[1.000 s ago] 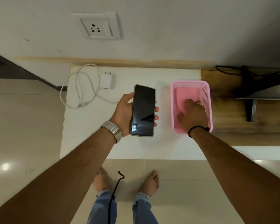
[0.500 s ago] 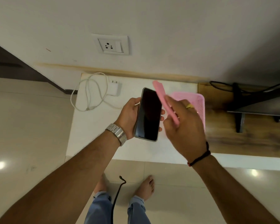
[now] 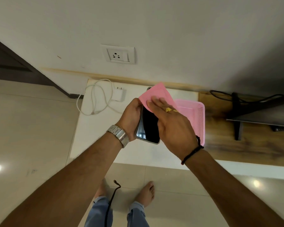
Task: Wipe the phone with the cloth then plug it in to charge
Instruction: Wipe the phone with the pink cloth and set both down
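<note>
I am standing barefoot on the pale tiled floor (image 3: 28,128), facing a white wall (image 3: 170,30) that is filling the upper half of my view, with a white wall socket (image 3: 118,54) sitting at about twelve o'clock from my hands. Below it, a white table (image 3: 95,128) is running along the wall, and at three o'clock a wooden surface (image 3: 236,141) is carrying a dark stand (image 3: 238,115) and black cables. A pink basket (image 3: 198,118) is sitting on the table just beside my right hand, toward three o'clock, partly hidden behind it. At ten o'clock from my hands, the white charger (image 3: 118,94) is lying near the wall with its white cable (image 3: 95,99) looping loosely beside it, well apart from the phone. I am holding the phone (image 3: 148,128) above the table, dark screen facing up at me, its top end tilting toward one o'clock. My left hand (image 3: 131,117), a metal watch on its wrist, is gripping the phone by its left edge with fingers curled around it from beneath. My right hand (image 3: 172,123) is pressing the pink cloth (image 3: 156,94) flat against the upper part of the screen, fingers straight and lying together on top of the cloth, a gold ring showing on one of them. The cloth is spreading past the phone's top end toward twelve o'clock, covering that end, while the lower half of the screen is showing bare.
</note>
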